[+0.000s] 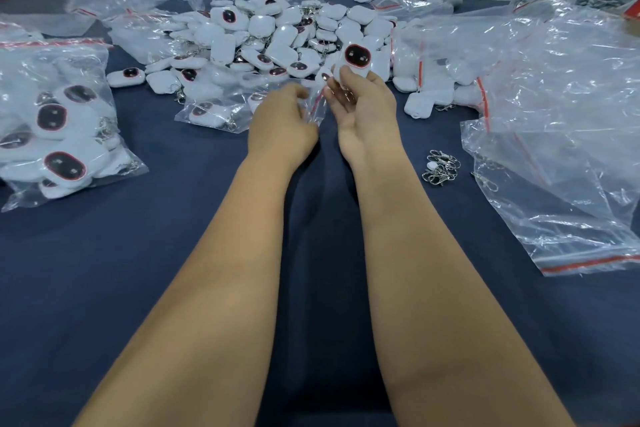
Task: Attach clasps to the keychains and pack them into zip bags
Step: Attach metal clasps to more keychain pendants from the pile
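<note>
Pinching a keychain (358, 61), right hand (363, 114) fingers curl; left hand (282, 123) grips a zip bag (315, 104).

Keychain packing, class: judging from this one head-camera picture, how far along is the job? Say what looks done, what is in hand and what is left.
Done: a big zip bag at left holds packed keychains. In hand: the right hand holds one keychain while the left hand grips a small clear bag. Left: a large loose pile of keychains, spare clasps and empty bags at right. Much remains.
</note>
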Demonstrator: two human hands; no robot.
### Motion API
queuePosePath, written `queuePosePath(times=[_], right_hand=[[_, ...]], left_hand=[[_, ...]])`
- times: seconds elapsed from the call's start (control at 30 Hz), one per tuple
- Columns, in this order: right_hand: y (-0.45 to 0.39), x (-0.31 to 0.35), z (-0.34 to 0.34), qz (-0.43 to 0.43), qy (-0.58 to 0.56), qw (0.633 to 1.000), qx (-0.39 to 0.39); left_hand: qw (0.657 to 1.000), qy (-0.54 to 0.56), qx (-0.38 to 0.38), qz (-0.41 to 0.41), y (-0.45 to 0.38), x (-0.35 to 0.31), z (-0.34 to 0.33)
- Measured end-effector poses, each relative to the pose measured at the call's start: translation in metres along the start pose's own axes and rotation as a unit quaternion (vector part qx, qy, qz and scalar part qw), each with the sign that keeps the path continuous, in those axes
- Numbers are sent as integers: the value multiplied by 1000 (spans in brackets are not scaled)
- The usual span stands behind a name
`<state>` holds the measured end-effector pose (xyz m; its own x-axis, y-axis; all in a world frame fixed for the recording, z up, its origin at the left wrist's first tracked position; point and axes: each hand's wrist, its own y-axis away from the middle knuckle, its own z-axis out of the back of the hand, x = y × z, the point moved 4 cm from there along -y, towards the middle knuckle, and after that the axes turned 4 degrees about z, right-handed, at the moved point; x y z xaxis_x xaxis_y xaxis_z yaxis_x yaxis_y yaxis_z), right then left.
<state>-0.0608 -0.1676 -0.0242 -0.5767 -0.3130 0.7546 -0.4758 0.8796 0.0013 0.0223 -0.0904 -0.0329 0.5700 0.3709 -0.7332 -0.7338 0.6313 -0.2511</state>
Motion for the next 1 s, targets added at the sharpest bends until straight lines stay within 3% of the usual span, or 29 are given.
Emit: queuePosePath(times=[0.07,0.13,0.23,0.33,0.57,0.63,0.77,0.83,1.0], right_hand=[[2,-1,-4,-4,-19,1000,17],[5,-3,-9,-2,-1,1000,31],[8,-6,-14,30,59,996,53],[10,-9,-16,79,169,980,64],[10,-7,-10,129,339,932,-13],[11,-6,-11,140,391,910,-23],[15,-5,-15,190,572,797,-29],[14,-8,-17,186,613,768,-8],[13,-13,-14,141,521,840,64]], left_hand=[[995,-93,0,-25,1,-3,-4],[995,-93,-15,-18,3,-7,-3],[994,79,-45,62,3,-2,6],[962,233,-62,127,3,4,12],[909,366,-91,177,4,6,17],[897,387,-103,186,3,8,19],[883,405,-143,191,3,11,22],[885,401,-159,173,4,9,24],[885,415,-157,142,4,3,24]])
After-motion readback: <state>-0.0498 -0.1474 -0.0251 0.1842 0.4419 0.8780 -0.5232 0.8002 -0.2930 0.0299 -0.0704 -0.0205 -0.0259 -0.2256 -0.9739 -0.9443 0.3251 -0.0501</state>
